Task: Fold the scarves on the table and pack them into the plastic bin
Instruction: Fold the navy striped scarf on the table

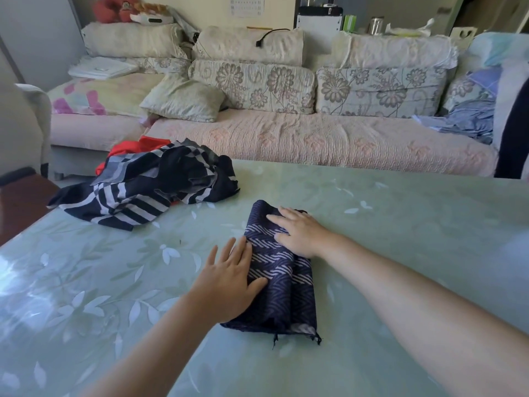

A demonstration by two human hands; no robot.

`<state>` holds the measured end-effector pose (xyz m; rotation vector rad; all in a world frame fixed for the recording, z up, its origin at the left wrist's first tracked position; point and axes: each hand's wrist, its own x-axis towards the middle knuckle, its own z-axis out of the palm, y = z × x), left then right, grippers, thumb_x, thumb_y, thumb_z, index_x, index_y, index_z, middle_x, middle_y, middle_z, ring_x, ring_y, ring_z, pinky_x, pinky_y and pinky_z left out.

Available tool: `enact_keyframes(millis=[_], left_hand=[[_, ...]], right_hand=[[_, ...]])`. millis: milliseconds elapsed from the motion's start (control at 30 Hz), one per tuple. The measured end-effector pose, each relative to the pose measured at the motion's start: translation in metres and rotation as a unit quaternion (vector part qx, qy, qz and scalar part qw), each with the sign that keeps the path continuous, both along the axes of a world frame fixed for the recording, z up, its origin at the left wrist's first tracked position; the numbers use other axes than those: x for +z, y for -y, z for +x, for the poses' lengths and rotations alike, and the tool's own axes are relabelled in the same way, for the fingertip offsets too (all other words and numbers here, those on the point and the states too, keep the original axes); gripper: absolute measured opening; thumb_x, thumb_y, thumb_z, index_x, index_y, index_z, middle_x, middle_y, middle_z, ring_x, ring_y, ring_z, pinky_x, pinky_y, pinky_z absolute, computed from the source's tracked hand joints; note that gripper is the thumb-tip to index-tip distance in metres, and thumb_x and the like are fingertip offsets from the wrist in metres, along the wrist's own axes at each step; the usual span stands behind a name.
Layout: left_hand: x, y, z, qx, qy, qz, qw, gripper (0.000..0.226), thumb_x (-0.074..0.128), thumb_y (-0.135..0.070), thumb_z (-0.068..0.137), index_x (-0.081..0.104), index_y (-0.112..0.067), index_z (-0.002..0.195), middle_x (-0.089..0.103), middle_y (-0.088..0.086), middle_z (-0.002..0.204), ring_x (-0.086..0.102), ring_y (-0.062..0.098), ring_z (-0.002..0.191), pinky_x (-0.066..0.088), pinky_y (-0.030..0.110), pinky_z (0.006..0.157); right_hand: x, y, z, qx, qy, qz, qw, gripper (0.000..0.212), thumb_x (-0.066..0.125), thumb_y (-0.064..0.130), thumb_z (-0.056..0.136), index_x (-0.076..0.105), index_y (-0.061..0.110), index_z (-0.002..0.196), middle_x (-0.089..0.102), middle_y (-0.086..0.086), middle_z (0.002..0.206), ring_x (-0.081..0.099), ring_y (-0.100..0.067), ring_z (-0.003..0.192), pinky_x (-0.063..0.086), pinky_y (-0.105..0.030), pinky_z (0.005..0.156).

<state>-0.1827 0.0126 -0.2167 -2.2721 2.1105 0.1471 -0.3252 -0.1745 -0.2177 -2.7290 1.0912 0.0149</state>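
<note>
Navy patterned scarf lies folded into a narrow rectangle near the centre of the worktop, frayed end toward the person. Left hand rests flat on its left edge, fingers extended and slightly spread. Right hand presses the far end, fingers flat, close together; neither pinches cloth. Recommended: smooth outward along the length, hold the layers aligned before the next fold. Unfolded striped scarves are heaped to the far left. No plastic bin visible.
</note>
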Motion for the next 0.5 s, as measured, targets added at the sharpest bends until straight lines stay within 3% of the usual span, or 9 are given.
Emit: enact_keyframes(millis=[100,167,233,333,400,500], left_hand=[[0.000,0.003,-0.009,-0.091,0.023,-0.066,0.993,0.079,-0.003,-0.054,0.086,-0.001,-0.019,0.157,-0.009,-0.002,0.164,-0.011,0.015,0.150,-0.007,0.036,0.121],[0.001,0.007,-0.016,-0.119,-0.006,-0.083,0.989,0.064,0.013,-0.048,0.099,0.003,-0.023,0.157,-0.001,-0.006,0.164,-0.006,0.010,0.150,-0.004,0.033,0.122],[-0.002,0.008,-0.017,-0.084,-0.027,-0.051,0.995,0.070,0.017,-0.060,0.099,-0.001,-0.025,0.157,-0.005,-0.007,0.164,-0.010,0.010,0.150,-0.002,0.034,0.123],[-0.007,0.008,-0.017,-0.021,0.006,0.011,1.000,0.098,0.010,-0.085,0.082,-0.011,-0.022,0.156,-0.017,-0.003,0.162,-0.018,0.018,0.149,-0.003,0.042,0.123],[-0.006,0.008,-0.022,-0.008,0.032,0.027,0.999,0.114,0.006,-0.093,0.072,-0.013,-0.017,0.155,-0.020,0.000,0.161,-0.020,0.022,0.149,-0.006,0.046,0.122],[-0.008,0.008,-0.029,-0.011,0.042,0.017,0.999,0.119,0.003,-0.095,0.067,-0.014,-0.016,0.154,-0.021,0.002,0.161,-0.022,0.022,0.148,-0.007,0.049,0.121]], right_hand=[[0.004,0.004,0.003,-0.006,-0.006,-0.002,1.000,0.060,0.042,0.043,0.100,0.022,0.037,0.157,0.011,-0.003,0.167,0.009,-0.018,0.153,0.008,-0.039,0.123],[0.004,0.005,0.003,-0.008,0.008,-0.007,1.000,0.060,0.041,0.047,0.101,0.023,0.035,0.157,0.013,-0.006,0.166,0.011,-0.019,0.153,0.009,-0.040,0.123],[0.004,0.001,0.001,0.018,0.086,-0.062,0.994,0.062,0.041,0.049,0.097,0.030,0.030,0.156,0.022,-0.010,0.164,0.019,-0.023,0.151,0.014,-0.041,0.122],[0.004,-0.002,-0.001,0.098,0.189,-0.166,0.963,0.065,0.042,0.046,0.089,0.044,0.022,0.149,0.038,-0.010,0.156,0.034,-0.026,0.144,0.026,-0.041,0.118],[0.001,-0.003,0.001,0.103,0.139,-0.129,0.977,0.066,0.038,0.051,0.092,0.036,0.027,0.154,0.029,-0.008,0.161,0.026,-0.024,0.148,0.020,-0.040,0.121],[-0.010,0.000,0.000,0.042,0.000,-0.053,0.998,0.065,0.030,0.061,0.098,0.015,0.040,0.157,0.005,-0.003,0.168,0.004,-0.019,0.154,0.005,-0.041,0.124]])
